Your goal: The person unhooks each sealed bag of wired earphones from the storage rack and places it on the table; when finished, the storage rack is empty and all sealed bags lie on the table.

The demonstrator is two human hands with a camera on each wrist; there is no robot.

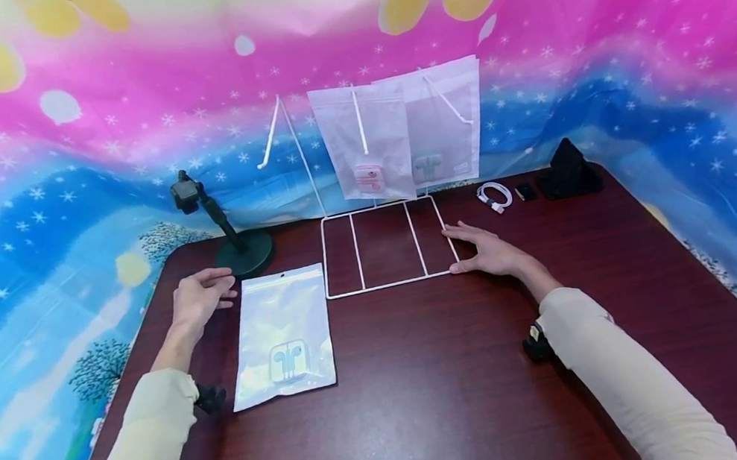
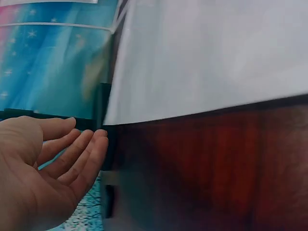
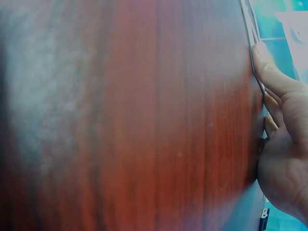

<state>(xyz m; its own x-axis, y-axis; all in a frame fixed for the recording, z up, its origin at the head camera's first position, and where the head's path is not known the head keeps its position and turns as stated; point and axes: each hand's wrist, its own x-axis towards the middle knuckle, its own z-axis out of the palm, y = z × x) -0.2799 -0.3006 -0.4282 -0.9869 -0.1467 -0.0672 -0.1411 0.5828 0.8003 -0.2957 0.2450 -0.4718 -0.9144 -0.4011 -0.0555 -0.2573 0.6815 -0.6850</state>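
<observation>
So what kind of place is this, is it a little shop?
Probably a pretend shop display set up on a table. A white wire rack holds two bagged earphone packs, another pack lies flat, and a colourful starry cloth hangs behind.

Three bags are counted: two hung on the rack [image 1: 384,247], at [image 1: 366,140] and [image 1: 445,121], and one laid on the table [image 1: 427,404] at [image 1: 283,336]. One rack, one round-based stand [image 1: 227,230], one coiled cable [image 1: 494,196], two black items [image 1: 567,170] [image 1: 525,191], and two hands [image 1: 200,296] [image 1: 488,249] are listed.
</observation>
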